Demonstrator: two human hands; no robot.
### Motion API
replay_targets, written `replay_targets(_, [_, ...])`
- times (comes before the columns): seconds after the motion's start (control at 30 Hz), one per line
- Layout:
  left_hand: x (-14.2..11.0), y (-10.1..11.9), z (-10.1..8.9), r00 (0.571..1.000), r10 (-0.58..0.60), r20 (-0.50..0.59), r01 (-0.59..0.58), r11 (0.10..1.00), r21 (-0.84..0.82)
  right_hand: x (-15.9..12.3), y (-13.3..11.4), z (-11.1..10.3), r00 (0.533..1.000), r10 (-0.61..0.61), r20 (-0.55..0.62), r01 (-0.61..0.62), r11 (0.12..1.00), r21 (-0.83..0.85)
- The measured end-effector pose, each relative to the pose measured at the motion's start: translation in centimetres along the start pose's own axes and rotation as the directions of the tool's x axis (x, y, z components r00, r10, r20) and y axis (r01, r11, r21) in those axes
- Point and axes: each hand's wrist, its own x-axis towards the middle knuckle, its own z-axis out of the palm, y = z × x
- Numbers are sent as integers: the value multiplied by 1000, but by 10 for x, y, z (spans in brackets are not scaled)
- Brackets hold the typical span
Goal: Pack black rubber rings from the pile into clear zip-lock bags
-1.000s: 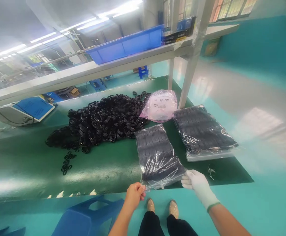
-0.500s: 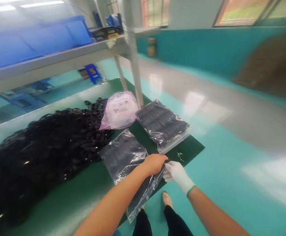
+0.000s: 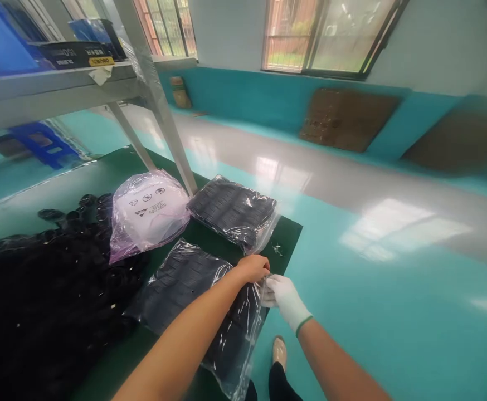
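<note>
A clear plastic bag [image 3: 176, 289] packed with dark parts lies on the green table top [image 3: 289, 228] near its corner. My bare left hand [image 3: 254, 269] pinches the bag's open-side edge at its far corner. Close beside it, my right hand [image 3: 285, 298], in a white glove with a green cuff, has its fingers closed on the same edge. The fingertips of both hands are partly hidden. Just beyond them lies a second clear bag [image 3: 237, 211] filled with rows of dark parts.
A large heap of black ring-like parts [image 3: 51, 301] covers the table's left side. A pinkish printed bag [image 3: 149, 206] stands by the shelf post [image 3: 164, 106]. The shelf above carries a black box [image 3: 76, 54] and a blue bin [image 3: 1, 39]. Brown boards [image 3: 347, 120] lean on the far wall.
My view has turned right and come closer, so the table things sit further left. Both hands stay together on the bag's edge.
</note>
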Motion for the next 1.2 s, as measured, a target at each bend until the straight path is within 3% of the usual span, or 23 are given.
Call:
replay_targets(0.23, [14,2,2,999,-30,25,30,999,-23,-2,0,-6,995,20,-94,-17,999,30])
replay_targets(0.53, [14,2,7,998,-55,-17,54,997,-52,-7,2,8,976,-13,-216,19,1000,25])
replay_targets(0.77, [17,8,0,999,-6,45,9,998,-67,-13,-1,1,982,-26,-187,33,999,36])
replay_targets(1.03, [22,12,5,994,-104,34,106,993,-56,-24,8,10,963,-29,-267,33,999,12])
replay_targets(1.2, [21,14,-2,996,-45,72,47,998,-31,-21,10,11,958,-49,-283,53,999,5])
